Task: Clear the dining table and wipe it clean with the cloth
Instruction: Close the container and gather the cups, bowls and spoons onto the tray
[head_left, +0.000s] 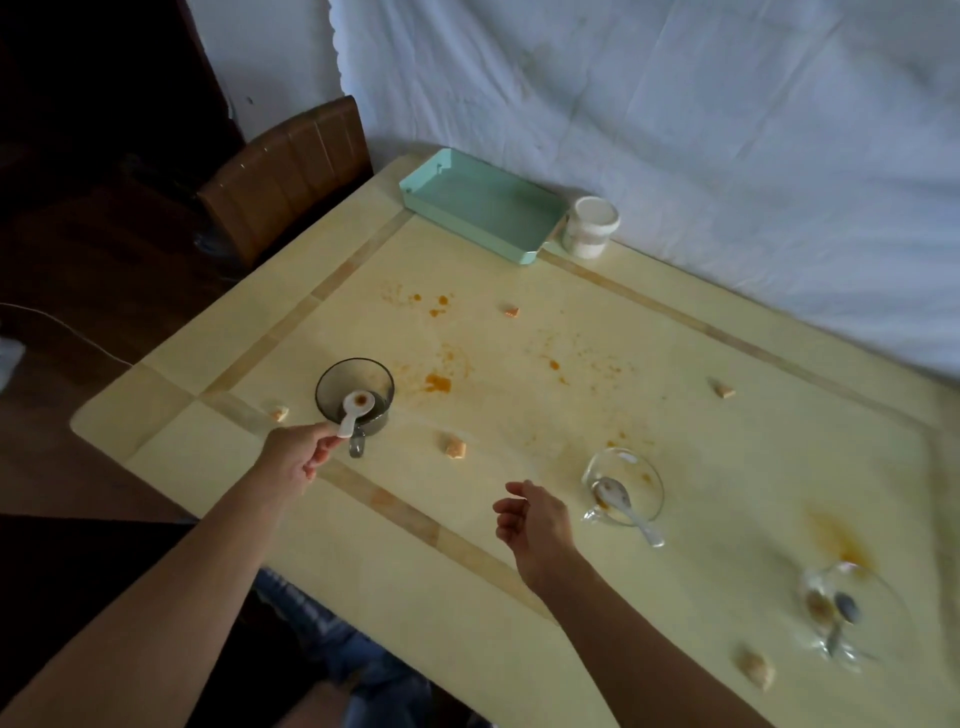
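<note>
Table (519, 519) yellow, dirty: orange spots, crumbs, three glass bowls with spoons. Left hand (293, 460) pinching white spoon (355, 410) by handle tip, scoop resting in dark bowl (355, 389), likely to lift out. Right hand (530, 519) loosely curled, holding nothing, near clear bowl (623, 486). Green tray (483, 205) at far edge, maybe for dishes. No cloth seen. White sheet (675, 130) behind, brown chair (285, 171) at corner.

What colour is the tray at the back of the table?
The tray is mint green, seen best in the head view.
</note>
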